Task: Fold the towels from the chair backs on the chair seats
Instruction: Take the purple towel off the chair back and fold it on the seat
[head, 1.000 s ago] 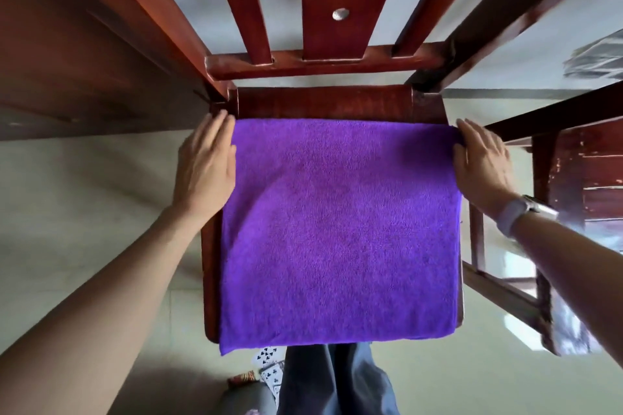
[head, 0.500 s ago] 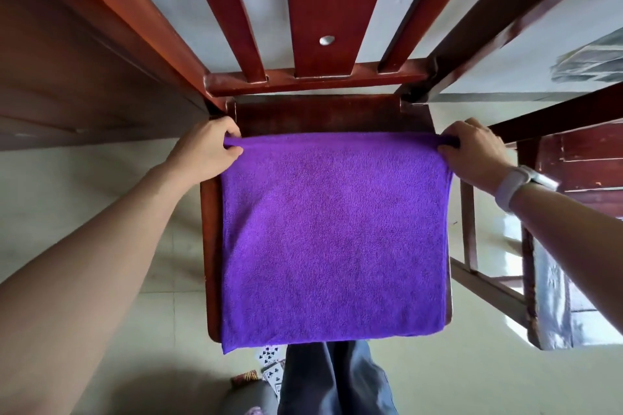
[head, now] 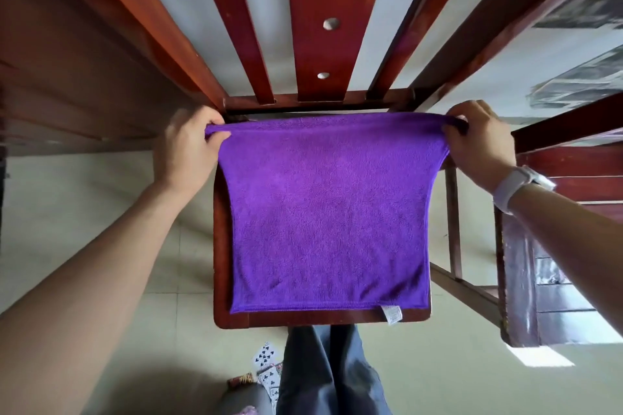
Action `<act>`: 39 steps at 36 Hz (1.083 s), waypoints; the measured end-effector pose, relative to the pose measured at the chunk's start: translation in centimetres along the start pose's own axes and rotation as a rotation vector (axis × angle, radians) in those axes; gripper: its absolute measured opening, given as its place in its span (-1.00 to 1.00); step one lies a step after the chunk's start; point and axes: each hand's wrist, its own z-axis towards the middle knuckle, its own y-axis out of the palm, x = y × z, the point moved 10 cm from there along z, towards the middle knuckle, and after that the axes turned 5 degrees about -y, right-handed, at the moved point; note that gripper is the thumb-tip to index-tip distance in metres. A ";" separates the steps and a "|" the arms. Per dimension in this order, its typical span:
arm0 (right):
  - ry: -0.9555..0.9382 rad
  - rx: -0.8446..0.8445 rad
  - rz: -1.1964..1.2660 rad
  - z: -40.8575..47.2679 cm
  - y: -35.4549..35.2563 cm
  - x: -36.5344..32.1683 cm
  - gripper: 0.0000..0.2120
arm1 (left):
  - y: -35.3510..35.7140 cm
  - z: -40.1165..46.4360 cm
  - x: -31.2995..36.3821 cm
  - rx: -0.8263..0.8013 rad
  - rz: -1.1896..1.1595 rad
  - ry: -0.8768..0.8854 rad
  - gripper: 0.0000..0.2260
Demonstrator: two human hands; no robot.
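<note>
A purple towel (head: 327, 212) lies over the dark red wooden chair seat (head: 220, 246), its near hem and a white label (head: 391, 314) at the seat's front edge. My left hand (head: 187, 155) pinches the towel's far left corner and my right hand (head: 482, 145) pinches the far right corner. Both corners are lifted off the seat, so the far edge is stretched taut between my hands just in front of the chair back (head: 317, 44).
The slatted chair back rises ahead. A second wooden chair (head: 553, 246) stands close on the right. A dark table underside (head: 67, 61) fills the upper left. Playing cards (head: 266, 364) lie on the tiled floor by my legs (head: 330, 371).
My hands went from lying flat at the towel's far corners to pinching them, then lifted the far edge off the seat. The near hem slid back onto the seat, showing the label.
</note>
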 end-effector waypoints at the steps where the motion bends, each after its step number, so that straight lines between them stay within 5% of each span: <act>1: -0.010 0.014 0.027 -0.2 -0.4 -0.2 -0.81 | -0.3 -0.1 -0.2 0.005 0.010 -0.017 -0.88; 9: -0.075 0.094 0.150 -4.3 -2.3 -0.8 -0.87 | -3.1 -3.6 1.1 0.063 0.030 0.137 -0.94; 24: -0.148 -0.343 -0.060 -22.0 7.0 3.6 -0.82 | 2.6 -21.0 -2.7 -0.173 0.117 0.094 -0.87; 39: -0.071 -0.387 -0.059 -25.9 8.6 4.8 -0.86 | 6.0 -26.6 -4.6 -0.327 0.154 0.022 -0.83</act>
